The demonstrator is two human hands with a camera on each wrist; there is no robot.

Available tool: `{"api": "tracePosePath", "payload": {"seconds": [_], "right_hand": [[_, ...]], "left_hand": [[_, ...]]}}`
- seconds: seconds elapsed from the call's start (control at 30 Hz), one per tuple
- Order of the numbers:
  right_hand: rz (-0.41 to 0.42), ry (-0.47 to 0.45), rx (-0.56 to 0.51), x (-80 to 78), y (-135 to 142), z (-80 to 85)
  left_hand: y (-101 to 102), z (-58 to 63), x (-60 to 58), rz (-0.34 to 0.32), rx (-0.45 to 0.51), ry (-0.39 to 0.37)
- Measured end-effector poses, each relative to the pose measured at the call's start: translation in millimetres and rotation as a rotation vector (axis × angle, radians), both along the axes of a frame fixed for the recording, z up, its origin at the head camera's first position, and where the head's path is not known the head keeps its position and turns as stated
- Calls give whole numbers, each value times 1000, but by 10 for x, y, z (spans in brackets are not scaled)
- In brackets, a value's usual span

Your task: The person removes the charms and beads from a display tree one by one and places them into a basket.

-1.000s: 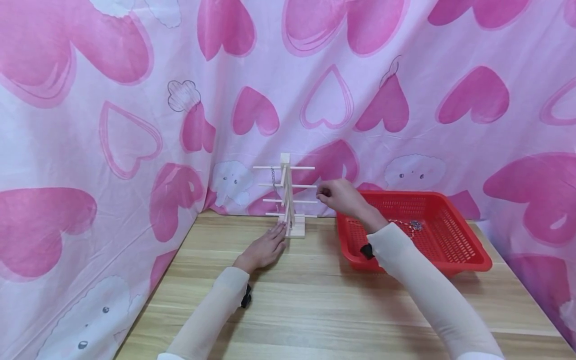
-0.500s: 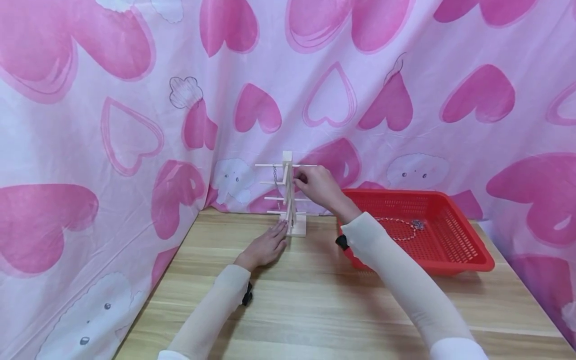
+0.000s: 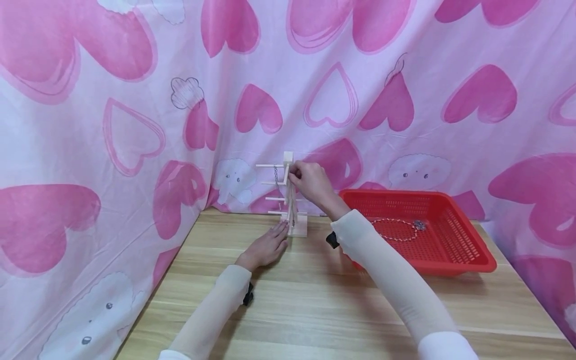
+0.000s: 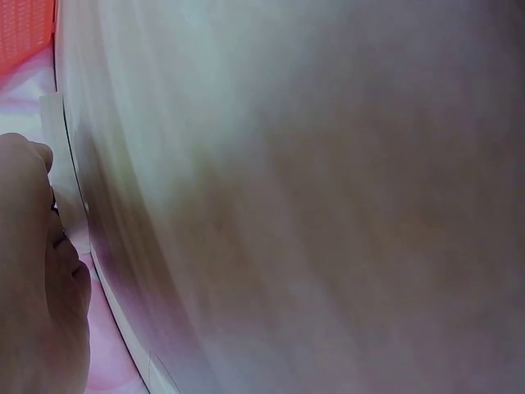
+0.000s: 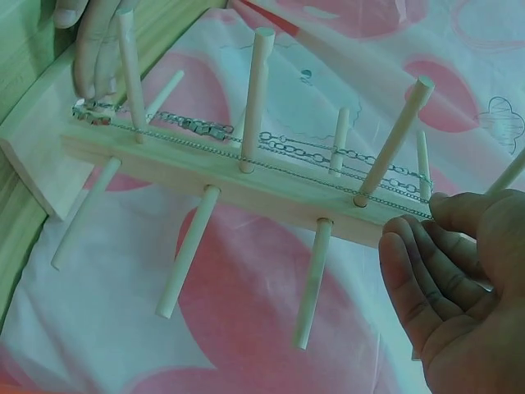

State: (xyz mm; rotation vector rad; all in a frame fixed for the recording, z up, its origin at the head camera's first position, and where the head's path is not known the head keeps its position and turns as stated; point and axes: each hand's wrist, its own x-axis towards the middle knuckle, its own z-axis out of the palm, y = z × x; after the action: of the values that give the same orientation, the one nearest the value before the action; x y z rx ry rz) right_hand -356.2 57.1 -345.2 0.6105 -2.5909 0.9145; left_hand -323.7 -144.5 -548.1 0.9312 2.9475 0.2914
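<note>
A pale wooden peg stand [image 3: 288,159] rises at the back middle, with pegs on several sides. My left hand [image 3: 265,247] lies at its base, fingers straight, fingertips against the wood. My right hand [image 3: 315,184] is beside the upper post; thumb and fingertip pinch the end of a thin silver chain necklace [image 5: 328,189], which stretches along the post to the base end in the right wrist view. A thicker linked chain [image 5: 299,152] runs alongside it, hanging left of the post [image 3: 276,175] in the head view. The left wrist view shows mostly blurred tabletop.
A red plastic basket [image 3: 468,245] stands to the right, holding a beaded string [image 3: 396,239] and a small silvery heap [image 3: 420,225]. The wood-grain table [image 3: 288,310] meets a pink heart-print curtain [image 3: 337,95] right behind the stand.
My right hand has moved left from beside the basket's rim to the stand's upper post. The left hand stays at the base. More of the beaded string shows in the basket.
</note>
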Motion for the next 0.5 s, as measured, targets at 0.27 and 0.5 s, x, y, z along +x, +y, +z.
{"api": "tracePosePath", "payload": {"seconds": [0.27, 0.5], "right_hand": [[-6, 42, -19, -14, 6, 12], [25, 64, -83, 23, 36, 44]], "left_hand": [[5, 5, 0, -3, -1, 13], [4, 17, 14, -1, -20, 3]]}}
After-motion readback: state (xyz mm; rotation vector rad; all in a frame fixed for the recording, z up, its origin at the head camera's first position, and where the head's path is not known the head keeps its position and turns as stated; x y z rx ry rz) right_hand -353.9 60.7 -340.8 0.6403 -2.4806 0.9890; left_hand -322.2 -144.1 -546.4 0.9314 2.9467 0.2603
